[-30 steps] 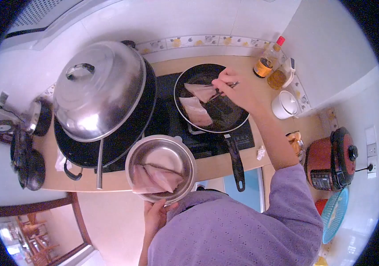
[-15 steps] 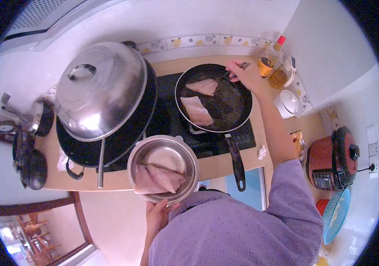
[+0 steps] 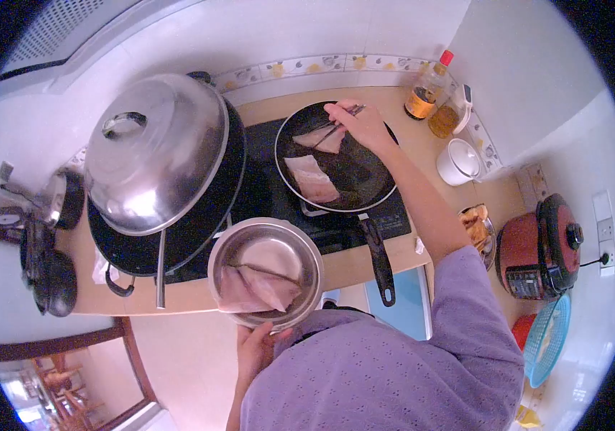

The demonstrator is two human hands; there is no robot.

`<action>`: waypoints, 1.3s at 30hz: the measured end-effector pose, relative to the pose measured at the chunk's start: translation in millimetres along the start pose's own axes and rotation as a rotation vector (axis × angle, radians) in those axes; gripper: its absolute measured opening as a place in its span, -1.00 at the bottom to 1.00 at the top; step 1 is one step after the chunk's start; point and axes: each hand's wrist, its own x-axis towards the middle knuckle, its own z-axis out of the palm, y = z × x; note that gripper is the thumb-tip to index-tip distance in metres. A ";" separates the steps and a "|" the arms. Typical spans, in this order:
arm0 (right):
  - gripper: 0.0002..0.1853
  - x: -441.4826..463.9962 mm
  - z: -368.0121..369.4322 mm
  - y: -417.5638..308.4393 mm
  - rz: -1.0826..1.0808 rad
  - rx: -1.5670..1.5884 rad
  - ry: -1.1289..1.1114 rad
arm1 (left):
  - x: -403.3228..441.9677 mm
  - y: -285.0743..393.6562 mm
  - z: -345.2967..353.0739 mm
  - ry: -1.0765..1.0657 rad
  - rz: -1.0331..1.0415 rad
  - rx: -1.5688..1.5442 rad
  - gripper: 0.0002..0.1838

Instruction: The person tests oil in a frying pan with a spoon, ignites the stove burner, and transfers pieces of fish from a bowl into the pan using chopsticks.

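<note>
My left hand (image 3: 258, 346) grips the near rim of a steel bowl (image 3: 268, 248), which holds pale fish pieces (image 3: 260, 289). Above the black frying pan (image 3: 365, 179), my right hand (image 3: 356, 123) is closed on dark chopsticks (image 3: 326, 136). Their tips reach down to the upper fish piece (image 3: 320, 139) in the pan. Below it in the pan lies a second fish piece (image 3: 311, 179), apart from the chopsticks.
Left of the pan stands a large wok (image 3: 232, 179) under a domed steel lid (image 3: 156, 154). The pan's handle (image 3: 378, 262) juts over the counter's front edge. Bottles (image 3: 426, 93), a white lidded pot (image 3: 458, 161), a food plate (image 3: 478, 230) and a red cooker (image 3: 530, 248) stand right.
My right hand drew back right from the upper fish piece, then came left over it again with the chopsticks. That piece has shifted slightly. The left hand still holds the bowl.
</note>
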 end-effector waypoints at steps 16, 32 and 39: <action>-0.69 -22.2 -42.3 -23.6 -0.034 -0.161 -0.046 | 5.6 -1.9 -0.3 -0.026 -0.009 0.021 -0.42; -0.64 -34.6 -84.0 -16.2 0.114 -0.138 -0.007 | 5.7 -5.6 -5.3 -0.027 -0.002 0.010 -0.41; -0.62 -16.4 -73.0 32.2 0.090 0.072 0.379 | 2.5 -2.8 -2.8 -0.024 -0.002 0.038 -0.43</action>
